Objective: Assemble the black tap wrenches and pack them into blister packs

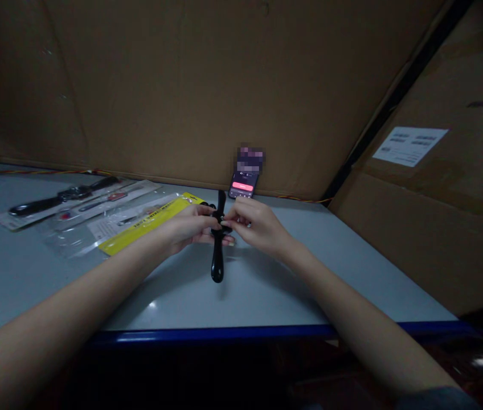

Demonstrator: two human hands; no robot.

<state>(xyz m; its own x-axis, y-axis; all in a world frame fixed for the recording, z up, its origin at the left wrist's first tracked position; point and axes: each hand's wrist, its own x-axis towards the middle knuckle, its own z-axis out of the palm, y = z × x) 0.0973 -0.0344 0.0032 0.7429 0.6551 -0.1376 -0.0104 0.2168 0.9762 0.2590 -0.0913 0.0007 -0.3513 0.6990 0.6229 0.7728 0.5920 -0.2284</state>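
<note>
A black strap [217, 262], probably a watch band, hangs upright between my hands, its long end pointing down toward the table. My left hand [188, 228] is shut on its middle, and my right hand [254, 225] pinches the same part with its fingertips. My fingers hide the strap's centre. Just left of my left hand lies a clear plastic bag with a yellow card [147, 225]. Beyond my right hand, a phone [244, 185] leans at the table's back edge, its screen lit and partly blurred.
The pale grey table [53, 285] has a blue front edge [207, 336]. At back left lie a carded black strap package [64, 199] and a second package with a red part [109, 199]. Cardboard walls [160, 85] rise behind and right, one bearing a white label [410, 146].
</note>
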